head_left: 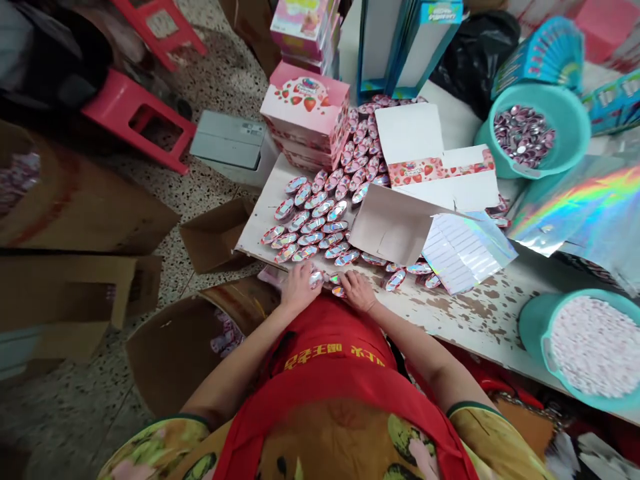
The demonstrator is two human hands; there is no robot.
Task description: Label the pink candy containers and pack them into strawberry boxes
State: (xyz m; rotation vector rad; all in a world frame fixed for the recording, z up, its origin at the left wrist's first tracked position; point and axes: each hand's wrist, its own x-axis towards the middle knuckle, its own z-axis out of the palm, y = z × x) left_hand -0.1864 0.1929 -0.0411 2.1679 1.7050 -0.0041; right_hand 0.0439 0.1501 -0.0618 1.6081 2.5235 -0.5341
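At the front edge of the table, my left hand (297, 291) is closed around a small oval pack (316, 279) with a shiny top. Close beside it, my right hand (359, 291) has its fingers curled onto another small oval pack (339, 291). Just beyond the hands stand rows of similar pink and red packs (311, 238) with silvery, rainbow-glinting tops. An open white carton (393, 223) with a strawberry strip lies among them. To its right is a sheet of holographic stickers (467, 250).
Strawberry-printed boxes (307, 100) are stacked at the table's far left. Turquoise buckets (537, 333) of small pieces stand at the right, near silvery film (580, 207). Open cardboard cartons (170, 347) and a red stool (135, 120) are on the floor at left.
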